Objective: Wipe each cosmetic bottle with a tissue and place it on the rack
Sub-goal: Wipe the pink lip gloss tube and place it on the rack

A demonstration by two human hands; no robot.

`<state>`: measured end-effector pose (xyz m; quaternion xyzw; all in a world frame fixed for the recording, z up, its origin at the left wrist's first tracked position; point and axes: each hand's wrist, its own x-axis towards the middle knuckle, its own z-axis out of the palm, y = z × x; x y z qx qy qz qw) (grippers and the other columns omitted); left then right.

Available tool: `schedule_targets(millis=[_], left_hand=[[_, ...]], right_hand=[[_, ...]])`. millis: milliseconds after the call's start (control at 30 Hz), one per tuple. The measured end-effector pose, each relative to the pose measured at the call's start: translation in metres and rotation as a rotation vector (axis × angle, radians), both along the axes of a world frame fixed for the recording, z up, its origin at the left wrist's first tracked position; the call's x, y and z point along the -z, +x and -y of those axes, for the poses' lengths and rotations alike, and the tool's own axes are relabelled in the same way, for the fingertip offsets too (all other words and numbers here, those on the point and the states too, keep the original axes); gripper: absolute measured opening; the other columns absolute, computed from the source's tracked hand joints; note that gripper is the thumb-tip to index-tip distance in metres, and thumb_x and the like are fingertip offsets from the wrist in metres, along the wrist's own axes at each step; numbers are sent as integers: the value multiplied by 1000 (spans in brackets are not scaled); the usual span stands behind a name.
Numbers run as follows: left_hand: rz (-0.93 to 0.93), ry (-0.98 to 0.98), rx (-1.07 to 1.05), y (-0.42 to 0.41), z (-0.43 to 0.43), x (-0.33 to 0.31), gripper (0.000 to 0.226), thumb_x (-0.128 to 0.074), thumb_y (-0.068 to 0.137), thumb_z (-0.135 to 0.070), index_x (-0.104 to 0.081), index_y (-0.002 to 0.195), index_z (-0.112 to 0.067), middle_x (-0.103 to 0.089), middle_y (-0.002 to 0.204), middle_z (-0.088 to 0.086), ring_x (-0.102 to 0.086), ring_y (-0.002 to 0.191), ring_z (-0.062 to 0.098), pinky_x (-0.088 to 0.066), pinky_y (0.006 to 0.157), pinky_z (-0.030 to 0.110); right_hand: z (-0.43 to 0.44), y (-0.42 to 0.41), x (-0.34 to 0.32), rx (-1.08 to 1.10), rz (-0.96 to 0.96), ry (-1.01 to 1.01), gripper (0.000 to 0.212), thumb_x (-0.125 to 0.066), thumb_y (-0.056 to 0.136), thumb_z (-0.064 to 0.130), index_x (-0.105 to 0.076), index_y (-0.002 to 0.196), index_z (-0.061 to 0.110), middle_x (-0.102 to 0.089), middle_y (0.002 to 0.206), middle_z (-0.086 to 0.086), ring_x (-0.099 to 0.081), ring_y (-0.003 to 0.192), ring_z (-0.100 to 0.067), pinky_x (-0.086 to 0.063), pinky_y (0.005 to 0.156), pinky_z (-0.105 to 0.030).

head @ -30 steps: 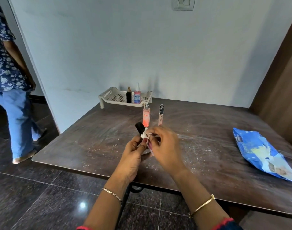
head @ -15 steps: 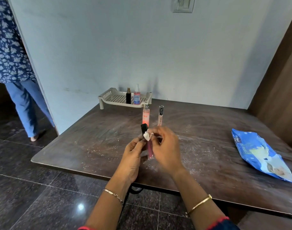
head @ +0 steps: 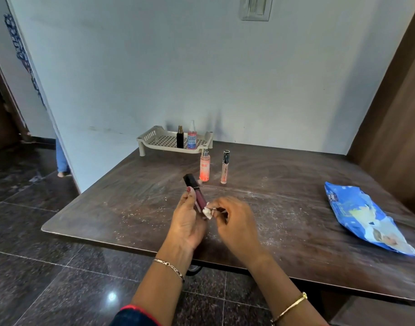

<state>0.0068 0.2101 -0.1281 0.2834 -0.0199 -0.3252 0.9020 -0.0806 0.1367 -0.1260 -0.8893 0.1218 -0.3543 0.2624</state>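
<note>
Two grips: left grip (head: pixel 188 222) clamped on maroon tube (head: pixel 199 196), right grip (head: pixel 237 224) pinching tissue (head: pixel 207 211).
Surface (head: pixel 284 208): brown, white-streaked, blue packet (head: pixel 361 215) at right.
Room: pale wall (head: pixel 154 67), glossy black tiles (head: pixel 37 267).

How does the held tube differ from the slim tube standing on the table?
The maroon tube is dark, black-capped; the slim tube is pale. The maroon tube tilts in the left hand, tissue against it; the slim tube stands upright, untouched. Both are off the rack.
</note>
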Motion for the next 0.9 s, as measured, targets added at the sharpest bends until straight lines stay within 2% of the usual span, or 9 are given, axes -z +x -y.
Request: schedule_targets(millis=[100, 167, 233, 333, 433, 533, 633, 767, 900], left_hand=[[-14, 23, -36, 5, 1, -2, 24, -54, 93, -23, -58, 113, -12, -62, 86, 1, -62, 59, 9, -54, 63, 30], [-17, 28, -41, 8, 0, -6, 29, -56, 92, -23, -58, 119, -13, -62, 86, -1, -61, 58, 7, -53, 56, 26], [7, 31, -36, 11, -2, -11, 26, -55, 92, -21, -60, 117, -13, -65, 89, -3, -60, 66, 6, -50, 61, 25], [74, 115, -43, 14, -6, -18, 10, -54, 93, -16, -64, 93, -17, -67, 82, -5, -56, 76, 7, -45, 69, 25], [226, 275, -59, 21, -8, -22, 11, -53, 94, -18, -63, 90, -16, -65, 78, -5, -56, 72, 7, -41, 67, 25], [411, 358, -52, 30, -13, -35, 14, -53, 95, -19, -61, 86, -12, -65, 63, -6, -60, 63, 8, -41, 67, 25], [583, 470, -61, 45, -18, -50, 13, -59, 91, -23, -64, 94, -11, -68, 76, 2, -60, 77, 16, -43, 76, 27], [786, 617, -109, 81, -17, -72, 20, -62, 91, -21, -64, 103, -6, -68, 90, 8, -60, 82, 15, -46, 64, 15], [938, 768, -164, 127, -5, -95, 21, -64, 90, -25, -64, 105, -11, -68, 96, 3, -62, 89, 15, -46, 76, 21]], right_hand=[[9, -6, 1, -19, -124, -14, 19, -64, 83, 5, -68, 87, 24, -62, 85, 16, -56, 80, -1, -48, 77, -16], [14, -9, 3, 21, -201, -42, 18, -62, 85, 6, -66, 83, 23, -61, 84, 12, -54, 79, -4, -48, 76, -22], [18, -10, 4, 61, -285, -44, 18, -59, 83, 4, -66, 85, 21, -62, 89, 7, -54, 86, -9, -46, 79, -23], [17, -8, -2, 67, -349, -38, 29, -57, 83, 5, -67, 103, 23, -59, 106, 5, -50, 105, -12, -42, 88, -22], [13, 4, -24, 41, -244, -65, 36, -58, 85, 8, -62, 116, 26, -57, 116, 5, -48, 112, -12, -41, 97, -25], [7, 21, -57, 5, -157, -126, 41, -59, 87, 13, -55, 124, 28, -56, 123, 6, -48, 115, -13, -39, 97, -24], [9, 45, -89, -30, -111, -181, 50, -56, 87, 10, -48, 134, 25, -53, 130, 1, -44, 120, -17, -37, 101, -26], [24, 87, -118, -78, -146, -322, 57, -50, 84, 1, -49, 136, 25, -53, 136, 4, -37, 131, -16, -29, 111, -31], [45, 134, -139, -66, -202, -408, 57, -51, 82, 1, -52, 133, 28, -59, 128, 1, -40, 129, -18, -24, 109, -31]])
